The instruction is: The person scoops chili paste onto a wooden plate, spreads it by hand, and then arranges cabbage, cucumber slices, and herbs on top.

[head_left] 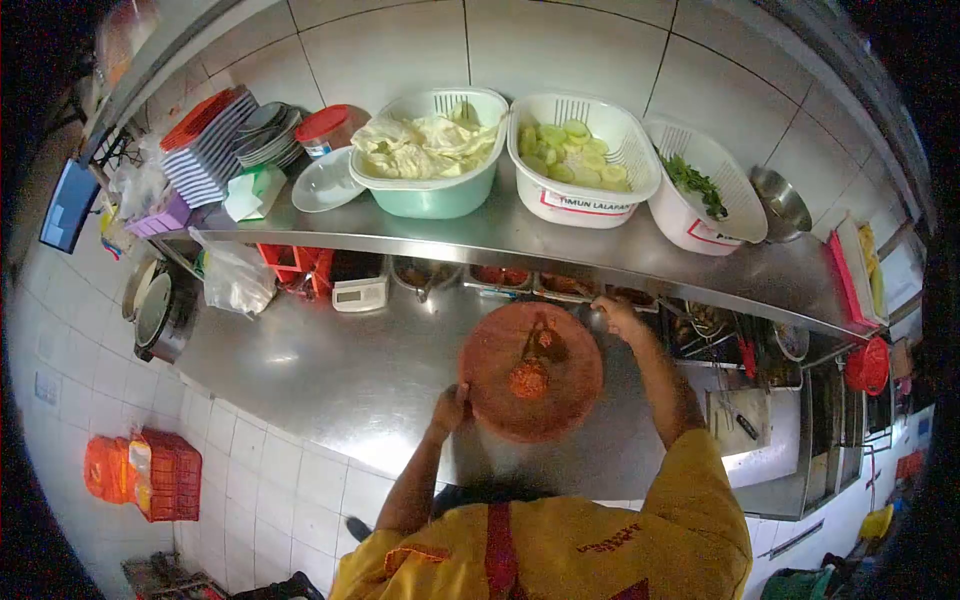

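Note:
A wide, round, reddish-brown dish (490,345) is over the steel counter in front of me. Its middle holds a mound of red chopped paste (529,379), with darker wet streaks and a smaller clump behind it. At the dish's left rim, my left hand (452,410) grips the edge, its fingers partly hidden. My right hand (618,318) is closed beyond the dish's upper right rim, beside the row of food containers under the shelf. What it holds there I cannot tell. A container of red sauce (500,276) stands just behind the dish.
Above the counter runs a steel shelf (440,236) with a green basin (430,200) of pale leaves, a white basket (580,208) of sliced cucumber and another basket (698,225) of green herbs. A digital scale (360,294) and plastic bag (238,280) stand left; a knife (746,427) lies right.

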The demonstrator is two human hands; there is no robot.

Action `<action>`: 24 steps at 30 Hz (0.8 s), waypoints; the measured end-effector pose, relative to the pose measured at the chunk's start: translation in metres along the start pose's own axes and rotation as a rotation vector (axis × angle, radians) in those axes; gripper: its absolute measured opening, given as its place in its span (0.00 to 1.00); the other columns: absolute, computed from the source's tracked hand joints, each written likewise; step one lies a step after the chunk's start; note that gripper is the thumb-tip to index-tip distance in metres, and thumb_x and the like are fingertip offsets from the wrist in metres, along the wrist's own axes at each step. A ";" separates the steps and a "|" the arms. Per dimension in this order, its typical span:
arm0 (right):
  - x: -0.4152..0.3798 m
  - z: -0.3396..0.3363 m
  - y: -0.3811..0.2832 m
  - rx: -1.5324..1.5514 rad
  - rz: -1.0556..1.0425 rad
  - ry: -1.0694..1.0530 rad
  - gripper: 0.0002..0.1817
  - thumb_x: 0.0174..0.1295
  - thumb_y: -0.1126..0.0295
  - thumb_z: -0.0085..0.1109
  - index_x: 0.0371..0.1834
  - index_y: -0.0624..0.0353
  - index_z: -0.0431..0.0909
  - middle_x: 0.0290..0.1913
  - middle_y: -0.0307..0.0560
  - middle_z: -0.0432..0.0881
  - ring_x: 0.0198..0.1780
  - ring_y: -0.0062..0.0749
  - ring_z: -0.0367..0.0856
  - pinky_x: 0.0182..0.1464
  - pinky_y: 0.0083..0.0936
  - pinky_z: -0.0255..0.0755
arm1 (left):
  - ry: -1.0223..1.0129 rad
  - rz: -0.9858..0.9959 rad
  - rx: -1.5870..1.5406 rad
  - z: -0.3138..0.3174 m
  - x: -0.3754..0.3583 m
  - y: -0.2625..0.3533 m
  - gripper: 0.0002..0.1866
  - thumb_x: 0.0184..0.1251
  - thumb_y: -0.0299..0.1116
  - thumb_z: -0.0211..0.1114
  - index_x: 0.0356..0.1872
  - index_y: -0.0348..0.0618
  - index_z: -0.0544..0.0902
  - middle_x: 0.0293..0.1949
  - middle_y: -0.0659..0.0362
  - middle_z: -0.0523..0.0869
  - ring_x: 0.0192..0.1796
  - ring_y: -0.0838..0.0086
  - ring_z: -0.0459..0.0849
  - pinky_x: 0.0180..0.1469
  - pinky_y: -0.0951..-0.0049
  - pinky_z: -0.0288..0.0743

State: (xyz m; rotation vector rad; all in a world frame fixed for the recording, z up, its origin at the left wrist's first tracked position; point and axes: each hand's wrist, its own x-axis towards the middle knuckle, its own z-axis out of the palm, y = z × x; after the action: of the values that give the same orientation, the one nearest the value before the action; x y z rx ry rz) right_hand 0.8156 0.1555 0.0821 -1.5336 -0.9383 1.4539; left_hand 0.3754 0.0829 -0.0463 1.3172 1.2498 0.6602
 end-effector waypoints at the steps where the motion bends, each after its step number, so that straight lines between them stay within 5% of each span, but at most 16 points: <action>1: -0.009 -0.003 0.004 0.128 0.032 -0.040 0.08 0.61 0.63 0.59 0.31 0.55 0.78 0.19 0.30 0.63 0.16 0.15 0.55 0.18 0.16 0.49 | -0.001 0.040 -0.027 0.002 0.000 -0.002 0.33 0.75 0.57 0.46 0.48 0.30 0.78 0.41 0.48 0.85 0.46 0.65 0.82 0.51 0.67 0.74; 4: -0.035 0.000 0.013 0.008 -0.020 0.067 0.13 0.68 0.56 0.50 0.41 0.52 0.79 0.23 0.30 0.70 0.23 0.21 0.65 0.24 0.23 0.60 | 0.018 0.087 0.029 0.000 -0.002 0.001 0.34 0.74 0.59 0.45 0.48 0.30 0.78 0.41 0.49 0.85 0.45 0.65 0.82 0.52 0.65 0.74; 7: -0.073 0.023 0.025 -0.420 -0.259 0.294 0.13 0.67 0.58 0.53 0.41 0.53 0.82 0.24 0.33 0.76 0.25 0.23 0.73 0.24 0.26 0.65 | 0.001 0.140 0.010 -0.001 -0.006 0.012 0.34 0.74 0.59 0.44 0.49 0.31 0.78 0.42 0.47 0.85 0.46 0.62 0.82 0.53 0.63 0.73; 8: -0.068 0.025 0.062 -0.615 -0.739 0.464 0.11 0.64 0.62 0.57 0.41 0.56 0.82 0.24 0.41 0.78 0.23 0.28 0.77 0.26 0.28 0.71 | 0.001 0.117 -0.027 -0.001 -0.006 0.012 0.32 0.74 0.58 0.46 0.49 0.32 0.79 0.42 0.50 0.85 0.46 0.65 0.81 0.52 0.66 0.73; 11: -0.129 0.041 0.091 -1.139 -0.683 0.383 0.11 0.64 0.62 0.57 0.43 0.54 0.81 0.30 0.46 0.81 0.28 0.40 0.82 0.30 0.34 0.76 | -0.008 0.065 -0.083 0.000 -0.002 -0.004 0.30 0.74 0.56 0.51 0.49 0.33 0.79 0.41 0.56 0.85 0.44 0.71 0.80 0.49 0.71 0.74; 15: -0.144 0.042 0.132 -1.533 -0.883 0.410 0.12 0.63 0.61 0.58 0.47 0.51 0.81 0.37 0.47 0.84 0.33 0.47 0.82 0.33 0.40 0.76 | 0.006 0.103 0.005 0.001 0.008 -0.011 0.32 0.73 0.59 0.50 0.49 0.32 0.79 0.40 0.55 0.85 0.43 0.69 0.80 0.48 0.70 0.74; 18: -0.144 0.039 0.142 -1.327 -0.655 0.417 0.15 0.63 0.57 0.59 0.48 0.50 0.82 0.37 0.44 0.85 0.39 0.38 0.83 0.32 0.38 0.76 | -0.045 0.007 0.045 -0.004 -0.004 0.008 0.33 0.73 0.60 0.48 0.48 0.33 0.79 0.41 0.53 0.85 0.43 0.69 0.80 0.49 0.69 0.74; 20: -0.134 0.042 0.137 -0.874 -0.512 0.400 0.14 0.62 0.55 0.60 0.46 0.49 0.82 0.33 0.41 0.84 0.34 0.32 0.81 0.28 0.33 0.73 | -0.039 -0.025 0.038 -0.005 -0.005 0.020 0.34 0.73 0.60 0.47 0.48 0.32 0.79 0.40 0.50 0.85 0.43 0.64 0.81 0.49 0.65 0.74; 23: -0.101 0.038 0.125 -0.361 -0.654 0.216 0.09 0.65 0.61 0.55 0.38 0.54 0.79 0.24 0.36 0.76 0.21 0.31 0.74 0.24 0.27 0.68 | 0.057 0.053 0.065 0.000 -0.013 0.027 0.35 0.74 0.60 0.44 0.46 0.30 0.79 0.38 0.44 0.85 0.41 0.57 0.83 0.46 0.61 0.74; 24: -0.092 0.028 0.112 -0.185 -0.368 0.164 0.10 0.65 0.61 0.55 0.39 0.55 0.80 0.26 0.35 0.77 0.22 0.31 0.75 0.25 0.28 0.68 | 0.076 0.089 0.120 -0.001 -0.009 0.020 0.34 0.74 0.59 0.45 0.46 0.30 0.79 0.37 0.46 0.84 0.40 0.59 0.83 0.45 0.62 0.74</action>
State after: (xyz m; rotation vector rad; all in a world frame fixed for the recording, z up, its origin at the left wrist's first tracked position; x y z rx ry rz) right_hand 0.7809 0.0284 0.0154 -1.4883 -1.2067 0.9898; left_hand 0.3775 0.0796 -0.0250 1.4654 1.3153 0.7128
